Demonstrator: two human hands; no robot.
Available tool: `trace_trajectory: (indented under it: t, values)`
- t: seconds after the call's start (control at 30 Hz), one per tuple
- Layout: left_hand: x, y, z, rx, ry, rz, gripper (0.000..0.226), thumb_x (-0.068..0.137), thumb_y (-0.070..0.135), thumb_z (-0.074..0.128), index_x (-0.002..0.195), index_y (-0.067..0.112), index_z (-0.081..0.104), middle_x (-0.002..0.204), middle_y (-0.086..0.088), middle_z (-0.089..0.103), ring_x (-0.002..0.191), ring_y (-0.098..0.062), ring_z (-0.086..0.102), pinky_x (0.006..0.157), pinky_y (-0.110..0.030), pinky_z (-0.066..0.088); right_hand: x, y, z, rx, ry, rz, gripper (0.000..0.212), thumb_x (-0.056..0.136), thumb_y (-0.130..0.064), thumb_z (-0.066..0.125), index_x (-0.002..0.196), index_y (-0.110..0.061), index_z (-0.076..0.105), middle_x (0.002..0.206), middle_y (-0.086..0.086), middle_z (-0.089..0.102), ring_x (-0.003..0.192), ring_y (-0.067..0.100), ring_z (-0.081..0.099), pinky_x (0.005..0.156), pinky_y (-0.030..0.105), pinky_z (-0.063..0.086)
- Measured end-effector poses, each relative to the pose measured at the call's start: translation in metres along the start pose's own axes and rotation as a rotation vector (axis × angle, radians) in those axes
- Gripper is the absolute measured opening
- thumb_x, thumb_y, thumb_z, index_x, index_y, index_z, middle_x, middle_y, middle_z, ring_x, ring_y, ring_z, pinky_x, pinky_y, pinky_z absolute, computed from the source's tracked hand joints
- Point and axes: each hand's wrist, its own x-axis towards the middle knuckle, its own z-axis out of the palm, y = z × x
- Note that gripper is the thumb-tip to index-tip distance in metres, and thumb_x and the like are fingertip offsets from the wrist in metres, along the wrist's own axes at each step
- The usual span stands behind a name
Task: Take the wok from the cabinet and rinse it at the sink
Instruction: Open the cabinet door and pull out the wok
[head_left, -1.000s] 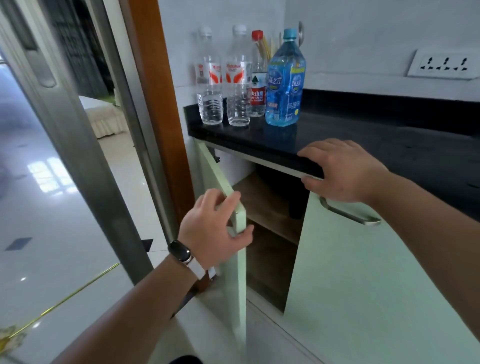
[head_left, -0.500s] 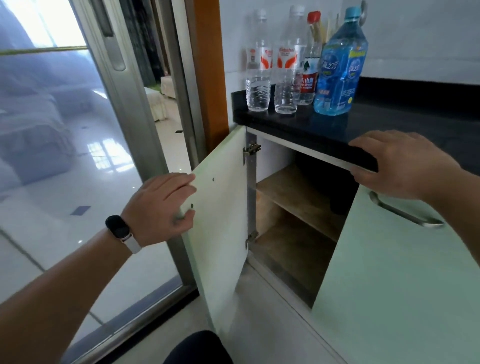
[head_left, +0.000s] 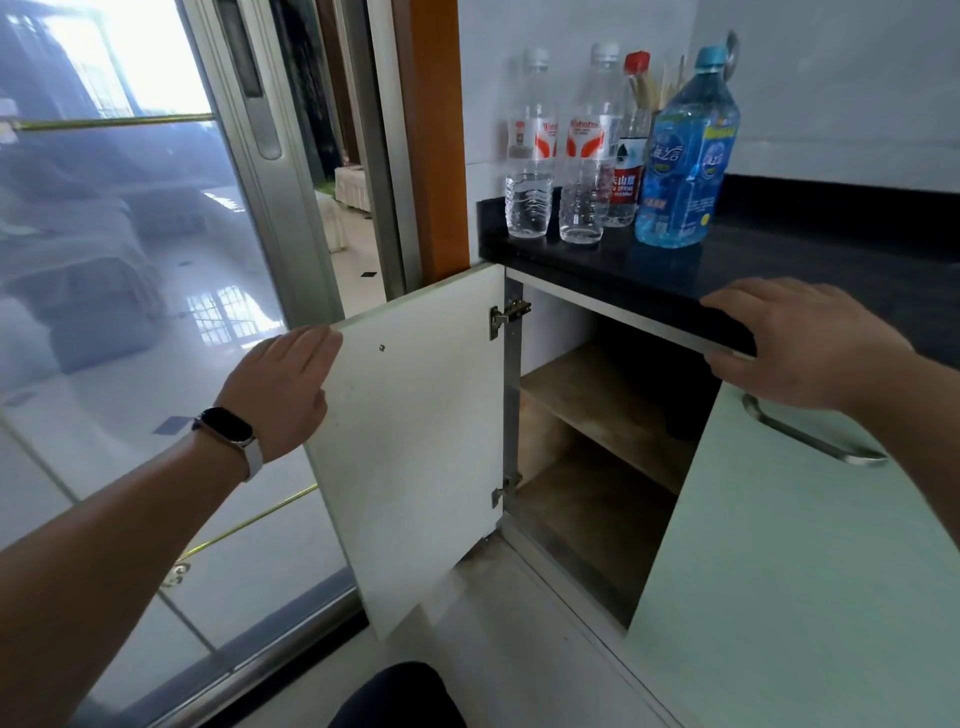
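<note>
Your left fingers (head_left: 307, 344) lie straight and pressed together along the free edge of the open door (head_left: 415, 441), near its top corner; the thumb is hidden, so you cannot tell whether it hooks behind the panel. The left hand (head_left: 283, 389) rests against that edge, with a watch (head_left: 228, 427) on the wrist. The door stands wide open on two hinges (head_left: 508, 315), its pale inner face turned towards you.

Your right fingers (head_left: 753, 300) are loosely spread on top of the black worktop (head_left: 810, 254), and the thumb is tucked under its front lip, so the right hand (head_left: 810, 345) holds the edge between them. It sits just above the shut door (head_left: 805, 571) and its metal handle (head_left: 810, 439).

Between your hands the cabinet (head_left: 589, 512) is open, showing a wooden shelf (head_left: 597, 395) and the floor below it. The wok cannot be made out: there is only a dark shape (head_left: 670, 379) at the back right of the shelf, half behind the shut door, and you cannot tell what it is.

Four bottles (head_left: 584, 156) stand at the left end of the worktop, the blue one (head_left: 685, 161) nearest your right hand. A glass door (head_left: 130, 312) is on your left
</note>
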Motion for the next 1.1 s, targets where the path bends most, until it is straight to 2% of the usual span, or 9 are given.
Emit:
trace_trajectory:
  t: [0.07, 0.13, 0.3, 0.6, 0.73, 0.87, 0.97, 1.1]
  values:
    - [-0.001, -0.005, 0.007, 0.041, -0.072, -0.019, 0.081, 0.065, 0.014, 0.079, 0.136, -0.007, 0.046, 0.135, -0.029, 0.052, 0.121, -0.047, 0.051, 0.101, -0.057, 0.042, 0.000, 0.000, 0.000, 0.006, -0.001, -0.001, 0.065, 0.090, -0.056, 0.049, 0.148, -0.030, 0.035, 0.151, -0.002, 0.043, 0.135, 0.025, 0.041, 0.109, 0.044, 0.035]
    - [0.000, -0.008, 0.013, 0.082, -0.131, -0.034, 0.092, 0.064, 0.025, 0.080, 0.141, -0.004, 0.040, 0.143, -0.027, 0.045, 0.129, -0.046, 0.043, 0.108, -0.057, 0.033, 0.000, 0.000, 0.000, 0.007, -0.007, 0.006, 0.065, 0.090, -0.056, 0.050, 0.148, -0.030, 0.035, 0.151, -0.001, 0.043, 0.135, 0.025, 0.041, 0.109, 0.044, 0.035]
    - [0.005, -0.017, 0.021, 0.127, -0.180, -0.067, 0.096, 0.064, 0.034, 0.079, 0.145, 0.002, 0.039, 0.150, -0.023, 0.039, 0.135, -0.044, 0.037, 0.111, -0.058, 0.026, 0.001, -0.001, 0.001, 0.010, -0.006, 0.017, 0.065, 0.090, -0.056, 0.050, 0.148, -0.031, 0.035, 0.152, -0.002, 0.042, 0.135, 0.025, 0.041, 0.109, 0.044, 0.035]
    - [0.018, -0.002, 0.028, 0.154, -0.108, -0.040, 0.086, 0.067, 0.035, 0.075, 0.142, 0.007, 0.045, 0.150, -0.022, 0.039, 0.137, -0.042, 0.035, 0.109, -0.061, 0.023, 0.001, -0.003, 0.001, 0.024, -0.021, 0.022, 0.067, 0.090, -0.053, 0.054, 0.149, -0.029, 0.034, 0.152, 0.000, 0.041, 0.137, 0.027, 0.038, 0.110, 0.045, 0.035]
    - [0.037, 0.038, 0.026, 0.178, -0.116, -0.010, 0.080, 0.079, 0.050, 0.058, 0.148, 0.016, 0.036, 0.157, -0.015, 0.030, 0.143, -0.036, 0.026, 0.110, -0.057, 0.021, 0.001, -0.004, -0.001, 0.021, -0.030, 0.021, 0.066, 0.090, -0.050, 0.055, 0.149, -0.028, 0.034, 0.152, 0.001, 0.041, 0.136, 0.026, 0.039, 0.110, 0.045, 0.034]
    - [0.062, 0.093, 0.028, -0.030, -0.097, 0.076, 0.073, 0.078, 0.039, 0.067, 0.143, 0.013, 0.046, 0.154, -0.018, 0.036, 0.141, -0.039, 0.033, 0.111, -0.060, 0.026, 0.001, -0.002, 0.000, 0.023, -0.026, 0.027, 0.065, 0.091, -0.049, 0.054, 0.149, -0.028, 0.035, 0.152, 0.001, 0.041, 0.136, 0.026, 0.039, 0.110, 0.044, 0.034]
    - [0.076, 0.133, 0.026, -0.122, -0.102, 0.153, 0.063, 0.085, 0.038, 0.058, 0.142, 0.015, 0.045, 0.154, -0.015, 0.038, 0.141, -0.035, 0.034, 0.112, -0.054, 0.028, 0.002, -0.004, -0.002, 0.027, -0.028, 0.031, 0.064, 0.091, -0.048, 0.055, 0.148, -0.027, 0.036, 0.151, 0.000, 0.042, 0.135, 0.025, 0.039, 0.110, 0.044, 0.034]
    - [0.094, 0.183, 0.026, -0.242, -0.068, 0.292, 0.047, 0.086, 0.038, 0.053, 0.126, 0.015, 0.057, 0.136, -0.013, 0.056, 0.122, -0.032, 0.052, 0.098, -0.045, 0.044, 0.003, -0.004, 0.001, 0.021, -0.023, 0.039, 0.063, 0.090, -0.048, 0.053, 0.147, -0.027, 0.038, 0.148, 0.000, 0.044, 0.133, 0.024, 0.040, 0.109, 0.044, 0.035]
